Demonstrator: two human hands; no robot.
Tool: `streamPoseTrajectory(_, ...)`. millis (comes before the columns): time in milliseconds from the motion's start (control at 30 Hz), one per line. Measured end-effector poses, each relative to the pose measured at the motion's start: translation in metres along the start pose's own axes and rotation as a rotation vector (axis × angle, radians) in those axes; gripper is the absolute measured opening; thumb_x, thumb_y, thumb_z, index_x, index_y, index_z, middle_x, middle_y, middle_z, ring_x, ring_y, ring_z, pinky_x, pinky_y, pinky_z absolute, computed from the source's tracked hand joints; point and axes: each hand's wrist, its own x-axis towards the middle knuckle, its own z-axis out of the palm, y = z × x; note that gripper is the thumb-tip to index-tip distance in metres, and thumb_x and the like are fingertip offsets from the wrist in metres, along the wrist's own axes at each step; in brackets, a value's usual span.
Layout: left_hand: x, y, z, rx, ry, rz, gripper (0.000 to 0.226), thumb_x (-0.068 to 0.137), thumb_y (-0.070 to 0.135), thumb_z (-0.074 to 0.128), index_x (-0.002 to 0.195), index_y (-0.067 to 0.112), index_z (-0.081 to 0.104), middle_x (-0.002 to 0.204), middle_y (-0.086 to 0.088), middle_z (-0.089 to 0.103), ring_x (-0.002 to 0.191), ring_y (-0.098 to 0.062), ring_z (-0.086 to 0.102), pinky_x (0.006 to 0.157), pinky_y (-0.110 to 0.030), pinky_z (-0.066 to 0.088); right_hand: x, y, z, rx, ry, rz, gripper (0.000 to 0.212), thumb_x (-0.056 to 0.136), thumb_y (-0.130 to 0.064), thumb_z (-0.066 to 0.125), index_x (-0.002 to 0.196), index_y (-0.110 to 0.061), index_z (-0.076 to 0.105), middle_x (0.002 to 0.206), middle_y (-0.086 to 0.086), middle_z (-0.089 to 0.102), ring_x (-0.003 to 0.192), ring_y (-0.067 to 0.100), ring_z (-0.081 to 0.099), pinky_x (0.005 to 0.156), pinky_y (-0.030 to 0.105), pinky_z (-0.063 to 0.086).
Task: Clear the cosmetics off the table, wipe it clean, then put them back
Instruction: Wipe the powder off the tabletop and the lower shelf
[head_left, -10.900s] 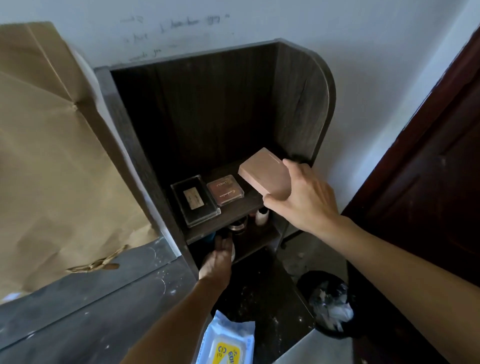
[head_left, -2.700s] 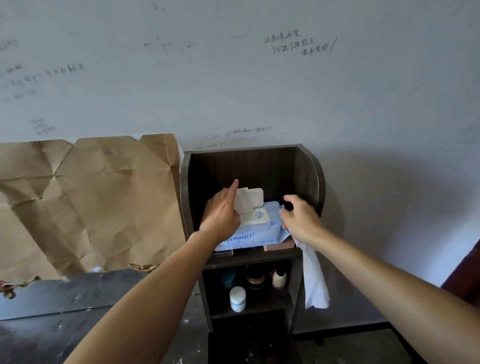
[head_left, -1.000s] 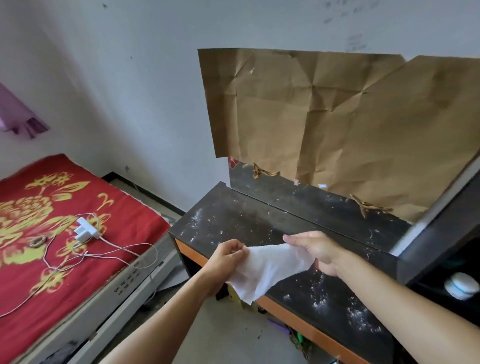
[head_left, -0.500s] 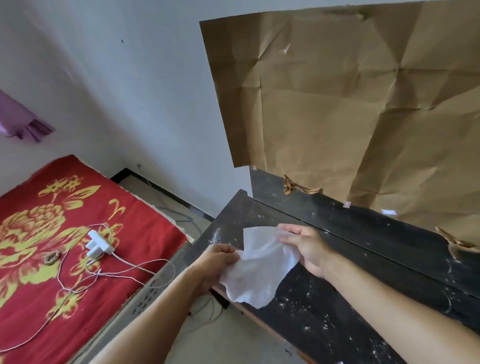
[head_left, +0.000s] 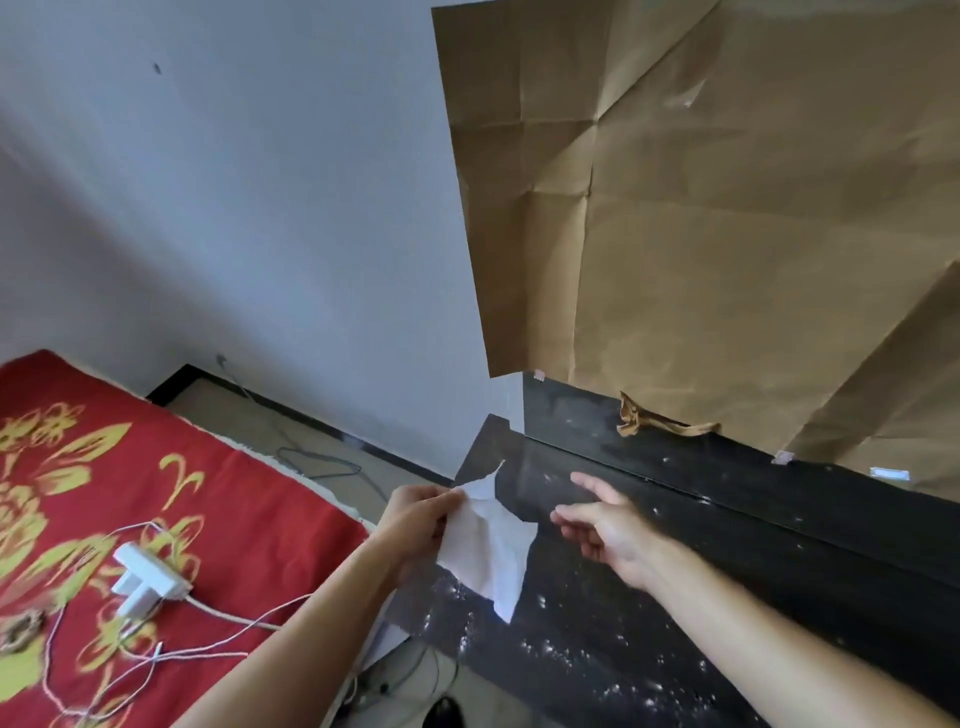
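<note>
From the head camera, the left hand (head_left: 415, 514) pinches a white wipe (head_left: 488, 545) by its upper left corner, between thumb and fingers. The wipe hangs loose and crumpled, its long axis running roughly top to bottom. Its lower tip is above the left end of the dark table (head_left: 649, 597); I cannot tell whether it touches the top.

The right hand (head_left: 602, 525) is released, with fingers spread and holding nothing. It sits just right of the wipe's free edge, apart from it, over the table top. So the wipe lies straight to the left of the right hand, and the left hand already has it. Either hand could press it down.

White powder specks are thickest on the near part of the top, below and to the right of the hanging tip. A first wiping stroke would likely run rightward and toward the near side, where the open surface lies.

The table's left end is directly under the left hand, and its front edge runs off toward the near right. A raised back ledge (head_left: 727, 467) bounds the far side, with creased brown paper (head_left: 727, 208) on the wall above it. No cosmetics are in view. A red bed cover (head_left: 234, 519) with a white plug (head_left: 150, 577) lies well to the left.
</note>
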Motion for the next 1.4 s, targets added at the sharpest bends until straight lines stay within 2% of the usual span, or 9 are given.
streamPoseTrajectory(167,0.043,0.019,-0.037,0.115,-0.135,0.058,0.023,0.092,0.02,0.059,0.086,0.001,0.068,0.08,-0.015,0.067,0.07,-0.025,0.065,0.068,-0.034,0.052,0.021,-0.004,0.054,-0.045,0.163,-0.06,0.014,0.091,-0.018,0.056,0.1,-0.02,0.067,0.09,0.002,0.069,0.084,0.016,0.062,0.064,0.027,0.042)
streamPoseTrajectory(367,0.073,0.042,-0.076,0.05,-0.335,0.107,0.024,0.094,0.012,0.051,0.07,0.012,0.057,0.065,-0.003,0.055,0.058,-0.016,0.055,0.053,-0.023,0.045,0.05,0.005,0.12,0.065,-0.039,0.19,0.033,0.09,-0.051,0.052,0.108,-0.024,0.059,0.106,0.01,0.069,0.1,0.024,0.064,0.078,0.034,0.046)
streamPoseTrajectory(533,0.103,0.038,-0.097,0.177,-0.269,0.131,0.026,0.092,0.008,0.05,0.067,0.008,0.056,0.065,-0.007,0.05,0.062,-0.021,0.049,0.059,-0.03,0.041,0.074,-0.003,0.145,0.3,0.169,0.064,0.02,0.078,-0.014,0.072,0.097,-0.014,0.066,0.097,0.01,0.068,0.086,0.025,0.06,0.072,0.033,0.046)
streamPoseTrajectory(767,0.132,0.014,-0.086,0.521,-0.073,0.389,0.019,0.085,0.018,0.064,0.066,0.014,0.064,0.119,0.014,0.053,0.108,-0.005,0.049,0.091,-0.029,0.039,0.075,0.001,0.109,-0.548,0.61,-0.361,0.04,0.075,-0.027,0.077,0.05,-0.015,0.048,0.109,-0.006,0.059,0.101,0.011,0.05,0.08,0.025,0.037)
streamPoseTrajectory(867,0.143,0.017,-0.065,0.401,-0.066,0.344,0.033,0.08,0.009,0.061,0.05,0.01,0.049,0.095,0.0,0.071,0.093,-0.002,0.059,0.077,-0.022,0.042,0.088,-0.007,0.097,-0.525,0.606,-0.492,0.042,0.077,-0.015,0.072,0.045,-0.02,0.044,0.118,-0.012,0.061,0.096,0.003,0.055,0.079,0.025,0.042)
streamPoseTrajectory(967,0.159,0.019,-0.043,0.412,-0.014,0.307,0.031,0.083,0.016,0.065,0.054,0.007,0.056,0.056,-0.005,0.055,0.053,-0.009,0.046,0.054,-0.022,0.036,0.105,-0.014,0.088,-0.301,0.504,-0.407,0.027,0.077,-0.016,0.074,0.059,-0.014,0.054,0.064,-0.011,0.063,0.058,0.003,0.051,0.058,0.027,0.039)
streamPoseTrajectory(1133,0.191,0.009,-0.021,0.482,-0.016,0.231,0.014,0.086,0.021,0.067,0.076,0.01,0.069,0.067,0.003,0.063,0.058,-0.007,0.054,0.044,-0.007,0.036,0.141,-0.008,0.069,-0.379,0.503,-0.257,0.044,0.069,-0.007,0.075,0.104,-0.023,0.051,0.095,0.005,0.063,0.088,0.018,0.06,0.074,0.03,0.049)
streamPoseTrajectory(1267,0.217,0.001,-0.013,0.304,0.011,0.066,0.017,0.088,0.024,0.065,0.097,0.01,0.068,0.089,-0.003,0.069,0.078,-0.017,0.065,0.059,-0.021,0.051,0.175,-0.013,0.065,-0.451,0.629,-0.278,0.037,0.075,-0.014,0.071,0.107,-0.019,0.052,0.105,0.007,0.064,0.099,0.026,0.06,0.078,0.032,0.048)
streamPoseTrajectory(1400,0.218,-0.019,-0.032,0.424,0.102,0.031,0.025,0.09,0.022,0.06,0.112,0.011,0.062,0.101,-0.004,0.065,0.083,-0.016,0.061,0.07,-0.027,0.051,0.168,-0.001,0.06,-1.097,0.707,-0.474,0.043,0.076,-0.021,0.071,0.116,-0.017,0.055,0.116,0.006,0.061,0.106,0.03,0.053,0.079,0.039,0.046)
